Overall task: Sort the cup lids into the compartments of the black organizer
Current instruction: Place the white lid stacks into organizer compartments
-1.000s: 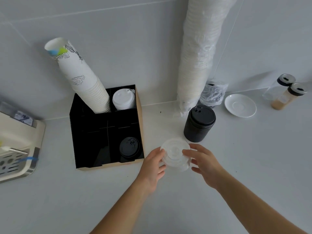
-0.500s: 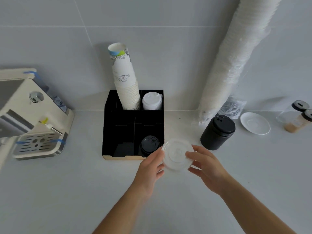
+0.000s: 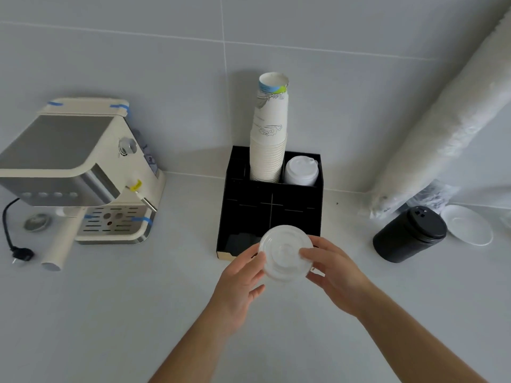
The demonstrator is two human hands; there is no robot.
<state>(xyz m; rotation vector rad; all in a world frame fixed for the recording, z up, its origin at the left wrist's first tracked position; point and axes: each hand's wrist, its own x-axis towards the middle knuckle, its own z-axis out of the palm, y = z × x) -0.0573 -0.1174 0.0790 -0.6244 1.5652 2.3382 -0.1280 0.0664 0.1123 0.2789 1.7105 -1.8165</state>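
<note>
A stack of clear plastic lids point(image 3: 284, 254) is held between my left hand point(image 3: 243, 280) and my right hand point(image 3: 336, 272), just above the front edge of the black organizer point(image 3: 240, 214). The stack covers the organizer's front right compartment, so the black lids there are hidden. White lids point(image 3: 301, 170) fill the back right compartment. A tall stack of white paper cups point(image 3: 269, 134) stands in the back middle compartment. A stack of black lids point(image 3: 409, 234) stands on the counter to the right.
A cream coffee machine point(image 3: 80, 167) stands at the left with its cord and plug point(image 3: 22, 255). A long wrapped sleeve of cups point(image 3: 445, 131) leans on the wall at the right. A white saucer point(image 3: 470, 225) lies behind the black lids.
My hands have carried the clear lid stack left, from beside the organizer to over its front right compartment. The view has swung left, bringing the coffee machine fully into sight.
</note>
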